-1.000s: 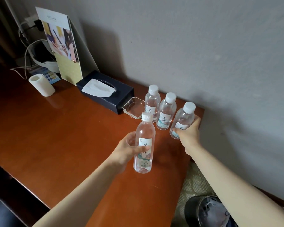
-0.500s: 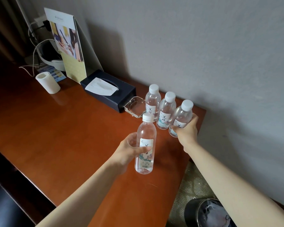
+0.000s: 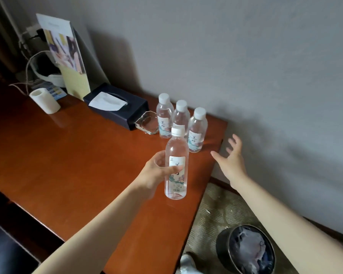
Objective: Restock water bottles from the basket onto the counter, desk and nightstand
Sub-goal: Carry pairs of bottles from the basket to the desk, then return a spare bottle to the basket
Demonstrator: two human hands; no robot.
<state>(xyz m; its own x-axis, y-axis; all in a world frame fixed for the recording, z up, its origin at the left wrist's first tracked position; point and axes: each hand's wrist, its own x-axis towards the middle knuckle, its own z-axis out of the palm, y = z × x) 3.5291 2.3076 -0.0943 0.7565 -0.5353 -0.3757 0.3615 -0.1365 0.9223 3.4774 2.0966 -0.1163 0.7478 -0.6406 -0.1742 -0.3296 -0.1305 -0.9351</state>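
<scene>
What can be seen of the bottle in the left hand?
The held bottle is clear plastic, looks full, with a white ribbed cap and a white label printed in teal and dark tones. It is upright, in front of three like bottles, over the desk. The left hand grips its middle; whether its base touches the wood is unclear.

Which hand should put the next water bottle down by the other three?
Probably the left hand: it already grips the bottle over the desk. The right hand is open, holding nothing.

Grey wall (image 3: 246, 56), glossy wooden desk (image 3: 57, 165), beige carpet (image 3: 216, 210)
</scene>
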